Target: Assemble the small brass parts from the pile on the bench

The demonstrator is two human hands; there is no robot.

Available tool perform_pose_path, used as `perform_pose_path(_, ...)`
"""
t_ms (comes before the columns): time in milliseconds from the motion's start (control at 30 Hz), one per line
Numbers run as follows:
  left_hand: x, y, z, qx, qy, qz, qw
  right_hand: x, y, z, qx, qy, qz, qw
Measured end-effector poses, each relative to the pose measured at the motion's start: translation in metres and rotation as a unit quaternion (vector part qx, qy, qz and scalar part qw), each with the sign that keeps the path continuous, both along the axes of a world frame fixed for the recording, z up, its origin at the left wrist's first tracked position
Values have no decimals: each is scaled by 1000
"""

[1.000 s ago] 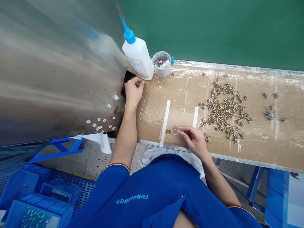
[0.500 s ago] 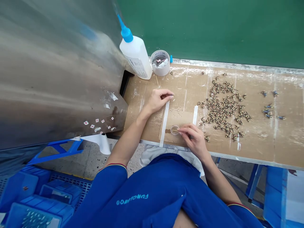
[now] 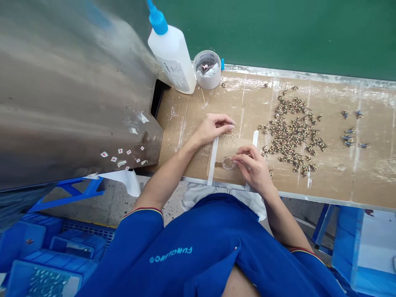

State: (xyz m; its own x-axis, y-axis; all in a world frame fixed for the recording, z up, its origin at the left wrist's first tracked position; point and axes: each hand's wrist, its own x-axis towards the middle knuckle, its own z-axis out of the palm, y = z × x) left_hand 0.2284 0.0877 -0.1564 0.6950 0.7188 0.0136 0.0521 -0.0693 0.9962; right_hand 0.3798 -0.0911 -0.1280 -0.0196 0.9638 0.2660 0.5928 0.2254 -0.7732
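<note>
My right hand (image 3: pixel 252 167) pinches a thin toothpick-like stick over a small clear round dish (image 3: pixel 228 163), its tip at or just above the dish. A wet-looking brown patch lies at the dish's left. Farther up the cardboard, my left hand (image 3: pixel 213 128) has thumb and forefinger brought close together. Whatever sits between them is too small to make out. To the right of my hands spreads a loose pile of small gold-and-dark pieces (image 3: pixel 291 136). Several bluish pieces (image 3: pixel 348 138) lie apart farther right.
A white bottle with a blue nozzle (image 3: pixel 173 57) and a tape roll (image 3: pixel 208 80) holding scraps stand at the back left. A wooden toothpick (image 3: pixel 203 96) lies before them. A metal panel (image 3: pixel 77 90) rises at left; blue bins (image 3: pixel 49 268) sit below.
My left hand has moved slightly right, toward my right hand. The right hand stays by the dish, with less of the stick showing. The whole view has shifted a little.
</note>
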Motion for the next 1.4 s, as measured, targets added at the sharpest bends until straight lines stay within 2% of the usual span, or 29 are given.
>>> perform_pose_path(233, 5, -7, 5, -24, 6, -25, 999, -3, 1, -1, -20, 69, 7, 997)
perform_pose_path(433, 6, -8, 6, -31, 24, -12, 999, 16, 16, 19, -61, 167, -8, 984)
perform_pose_path(533, 6, -8, 7, -32, 36, -12, 999, 32, 33, 31, -38, 175, -57, 982)
perform_pose_path(600, 7, -8, 7, -34, 40, -15, 999, 40, 46, 33, -1, 166, -102, 981)
perform_pose_path(733, 7, -9, 7, -31, 45, -24, 998, 41, 66, 20, 49, 129, -146, 980)
perform_pose_path(867, 8, -10, 6, -11, 48, -35, 998, 36, 70, 6, 59, 88, -152, 983)
perform_pose_path(1067, 11, -10, 4, 43, 53, -52, 996, 36, 71, 3, 39, 27, -145, 988)
perform_pose_path(1400, 11, -10, 1, 61, 56, -55, 995, 35, 71, -2, 53, 33, -129, 990)
